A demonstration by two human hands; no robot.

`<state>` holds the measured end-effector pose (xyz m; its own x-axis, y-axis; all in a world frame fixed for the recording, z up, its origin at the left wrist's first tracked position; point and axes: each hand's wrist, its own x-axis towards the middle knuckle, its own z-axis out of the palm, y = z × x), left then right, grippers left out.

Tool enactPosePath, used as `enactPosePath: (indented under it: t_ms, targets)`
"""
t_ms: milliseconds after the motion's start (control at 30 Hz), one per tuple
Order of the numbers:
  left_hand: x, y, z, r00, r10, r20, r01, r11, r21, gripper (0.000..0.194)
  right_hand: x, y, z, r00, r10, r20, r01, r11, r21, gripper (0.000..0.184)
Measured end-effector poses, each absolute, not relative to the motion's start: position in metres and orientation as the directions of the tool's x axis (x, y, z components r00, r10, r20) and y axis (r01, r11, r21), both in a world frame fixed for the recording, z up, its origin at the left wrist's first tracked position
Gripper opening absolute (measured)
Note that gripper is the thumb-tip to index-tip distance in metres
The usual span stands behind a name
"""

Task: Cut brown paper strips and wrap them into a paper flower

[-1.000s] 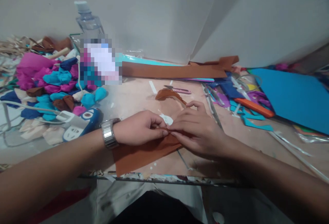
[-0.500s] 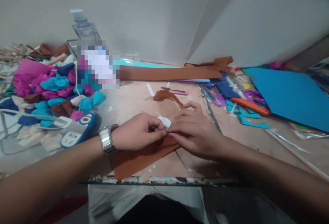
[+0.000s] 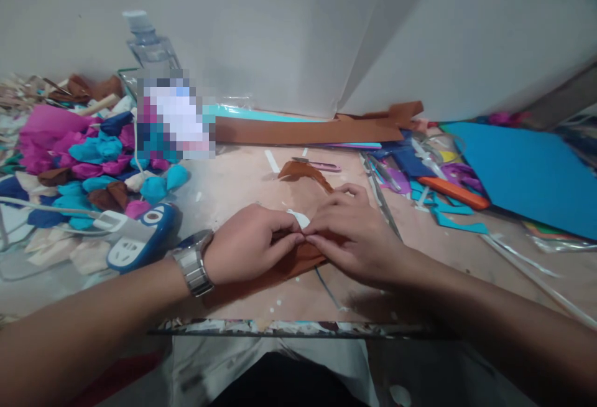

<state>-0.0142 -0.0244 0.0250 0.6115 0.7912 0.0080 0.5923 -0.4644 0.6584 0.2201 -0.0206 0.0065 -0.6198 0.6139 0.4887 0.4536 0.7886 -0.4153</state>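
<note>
My left hand, with a metal-banded watch at its wrist, pinches the edge of a brown crepe-like paper sheet. Thumb and index finger of my right hand press on the same paper, and the fingertips of both hands meet. Most of the sheet lies hidden under my hands. A small white piece shows just beyond the fingertips. Past my right hand lies a curled brown paper strip, beside a small pink-handled cutting tool.
Crumpled coloured paper bundles are heaped at the left, near a blue and white power socket and a clear bottle. Long brown paper lies along the wall. At right are an orange cutter and a blue sheet.
My left hand has rolled and its wrist has shifted slightly. The near-left part of the brown sheet has drawn in toward my hands. My right hand keeps nearly the same place.
</note>
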Motion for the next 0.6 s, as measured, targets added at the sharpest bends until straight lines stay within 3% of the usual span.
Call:
enactPosePath:
  t_ms: [200,600]
  targets:
    - [-0.015,-0.025,0.018,0.667,0.732,0.14,0.604,-0.642,0.473,0.027,0.219,-0.02,0.006,-0.599,0.644,0.475,0.479,0.764,-0.432,0.007]
    - [-0.015,-0.024,0.014,0.702,0.693,0.162,0.623,-0.709,0.331,0.027,0.22,-0.022,0.006,-0.612,0.689,0.387,0.5,0.717,-0.485,0.008]
